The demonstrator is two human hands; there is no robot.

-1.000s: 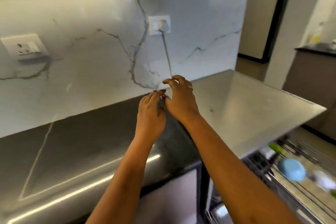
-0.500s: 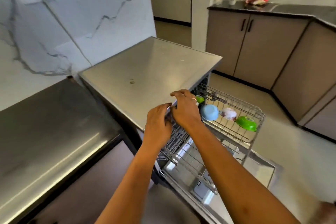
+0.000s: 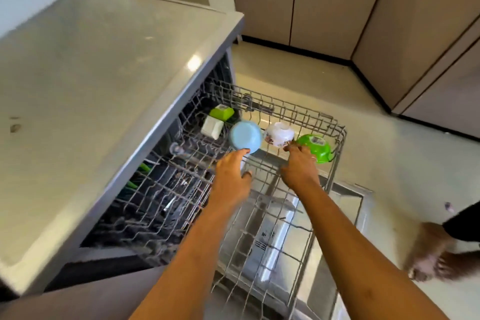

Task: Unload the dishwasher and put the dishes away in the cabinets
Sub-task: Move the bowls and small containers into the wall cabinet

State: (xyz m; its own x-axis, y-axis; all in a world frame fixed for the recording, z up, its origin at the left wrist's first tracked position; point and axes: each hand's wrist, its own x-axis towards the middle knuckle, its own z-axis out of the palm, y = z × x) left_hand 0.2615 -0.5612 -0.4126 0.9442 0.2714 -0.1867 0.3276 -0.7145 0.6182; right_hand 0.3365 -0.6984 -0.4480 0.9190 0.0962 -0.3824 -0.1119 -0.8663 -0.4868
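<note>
The fingers [image 3: 242, 155] of the left hand [image 3: 232, 179] were stretched nearly straight, tips at the near edge of the blue bowl [image 3: 245, 136], holding nothing. The fingers [image 3: 292, 149] of the right hand [image 3: 298, 167] were loosely extended, with their tips between the white bowl [image 3: 280, 134] and the green bowl [image 3: 315, 147], gripping neither. All three bowls sat upside down along the far side of the pulled-out wire rack [image 3: 337, 158].

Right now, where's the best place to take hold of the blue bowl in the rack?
Probably its near rim, coming from below-left with the left hand. The blue bowl lies overturned, rounded base towards you, so fingers hook under the edge, thumb on the outside.
</note>
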